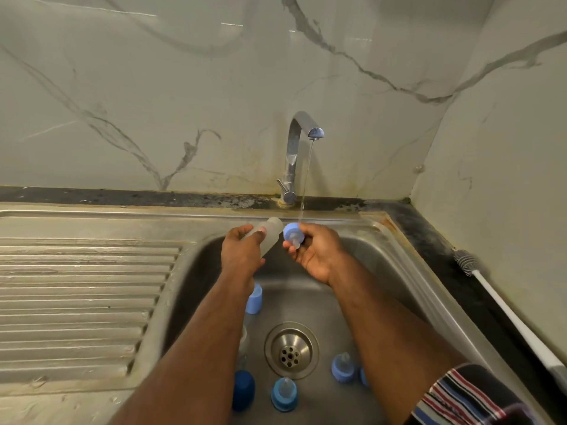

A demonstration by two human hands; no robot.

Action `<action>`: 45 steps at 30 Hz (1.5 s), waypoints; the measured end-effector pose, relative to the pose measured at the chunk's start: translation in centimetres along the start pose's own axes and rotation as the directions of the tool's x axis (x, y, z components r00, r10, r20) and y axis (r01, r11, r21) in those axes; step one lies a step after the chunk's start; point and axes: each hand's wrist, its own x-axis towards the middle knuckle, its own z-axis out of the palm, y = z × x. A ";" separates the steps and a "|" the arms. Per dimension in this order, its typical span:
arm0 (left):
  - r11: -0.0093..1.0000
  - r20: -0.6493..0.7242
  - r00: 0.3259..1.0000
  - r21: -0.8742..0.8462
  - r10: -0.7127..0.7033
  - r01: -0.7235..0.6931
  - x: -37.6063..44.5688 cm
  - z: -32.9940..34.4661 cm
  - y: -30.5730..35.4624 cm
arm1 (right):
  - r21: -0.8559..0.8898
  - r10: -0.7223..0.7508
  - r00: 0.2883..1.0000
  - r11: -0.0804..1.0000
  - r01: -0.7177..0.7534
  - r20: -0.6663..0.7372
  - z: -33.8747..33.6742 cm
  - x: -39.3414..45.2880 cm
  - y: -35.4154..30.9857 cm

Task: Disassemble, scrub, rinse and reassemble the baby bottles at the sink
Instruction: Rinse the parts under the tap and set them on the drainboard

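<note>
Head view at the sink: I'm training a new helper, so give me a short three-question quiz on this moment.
1. True or false: water is running from the tap.
2. What does the right hand hold? A) bottle brush B) blue teat ring C) cap
3. Where does the bottle brush lie?

Key:
1. True.
2. B: the blue teat ring; the left hand grips the clear bottle.
3. On the dark counter right of the sink.

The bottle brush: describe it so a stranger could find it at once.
Start at the steel sink and look to its right, along the dark counter strip by the wall. The bottle brush lies there, the only long white-handled thing, grey bristles toward the tap.
</note>
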 end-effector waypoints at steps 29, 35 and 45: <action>0.986 0.161 0.980 -0.103 -0.117 0.134 -0.4 0.2 0.0 | -0.424 -0.207 0.949 0.901 0.090 -0.239 2.1 0.9 -1.5; 0.992 0.291 0.954 0.070 0.079 -0.103 -0.6 0.1 -0.3 | -0.637 -0.151 0.982 0.770 0.043 -0.116 0.8 0.3 -1.2; 0.953 0.293 0.953 0.262 0.071 -0.152 -0.8 0.5 -0.8 | -0.547 -0.383 0.916 0.795 0.263 -0.116 0.3 0.6 -0.5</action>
